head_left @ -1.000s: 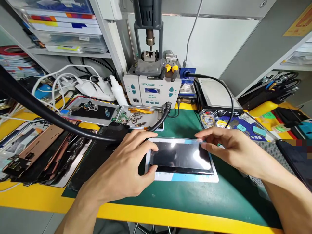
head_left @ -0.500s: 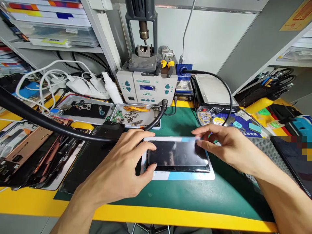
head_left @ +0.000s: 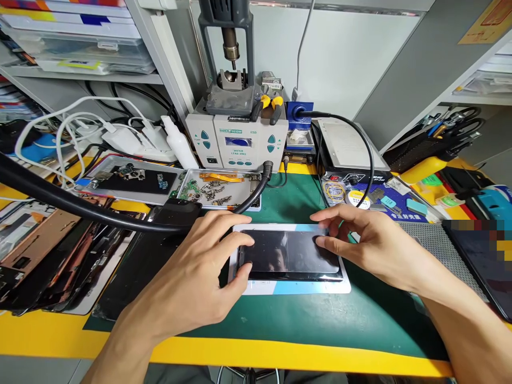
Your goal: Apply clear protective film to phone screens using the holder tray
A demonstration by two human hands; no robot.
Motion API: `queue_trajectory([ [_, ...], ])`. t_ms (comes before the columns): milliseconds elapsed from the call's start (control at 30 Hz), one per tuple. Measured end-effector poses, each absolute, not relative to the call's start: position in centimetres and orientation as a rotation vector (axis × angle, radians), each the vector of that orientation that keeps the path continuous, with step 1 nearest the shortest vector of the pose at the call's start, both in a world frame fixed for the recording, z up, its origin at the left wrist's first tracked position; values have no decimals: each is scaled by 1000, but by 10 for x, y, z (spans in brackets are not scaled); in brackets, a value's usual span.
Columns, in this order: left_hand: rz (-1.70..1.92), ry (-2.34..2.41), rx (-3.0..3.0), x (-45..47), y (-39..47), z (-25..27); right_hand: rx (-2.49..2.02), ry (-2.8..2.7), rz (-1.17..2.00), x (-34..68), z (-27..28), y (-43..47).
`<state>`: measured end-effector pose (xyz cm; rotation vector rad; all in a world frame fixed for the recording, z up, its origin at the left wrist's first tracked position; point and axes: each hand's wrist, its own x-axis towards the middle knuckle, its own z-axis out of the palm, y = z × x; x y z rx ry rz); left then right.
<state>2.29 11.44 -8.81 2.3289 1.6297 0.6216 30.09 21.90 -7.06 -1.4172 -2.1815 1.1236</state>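
Note:
A black phone (head_left: pixel 290 277) lies screen up, its dark glossy front reflecting light. Over it lies a clear sheet (head_left: pixel 296 253) whose lower edge stops just short of the phone's front edge. Beneath both is a white and light-blue card (head_left: pixel 308 288) on the green mat. My left hand (head_left: pixel 204 272) spans the phone's left end, thumb and index finger apart, tips at the sheet's surface. At the upper right corner is my right hand (head_left: pixel 360 234), its thumb tip on or just above the sheet. Its index finger reaches past the far edge; the other fingers are curled and partly hidden.
A thick black hose (head_left: pixel 100 210) crosses from the left to the soldering station (head_left: pixel 238 141). Parts trays (head_left: pixel 224 205) stand behind my left hand. Stacked phone frames (head_left: pixel 44 256) lie at left; another dark device (head_left: pixel 476 261) lies at right.
The whole view has shifted slightly left and up. My right thumb has moved a little left along the sheet; my left hand keeps nearly the same pose.

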Motion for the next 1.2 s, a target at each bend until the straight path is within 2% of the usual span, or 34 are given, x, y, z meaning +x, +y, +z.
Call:
queue_trajectory([
  [667,687,1613,2358,23,115,-90,-1345,-2125,1303,302,-72,218],
  [1200,622,1641,2384,25,112,-94,-1373,-2345,1026,305,-71,217],
])
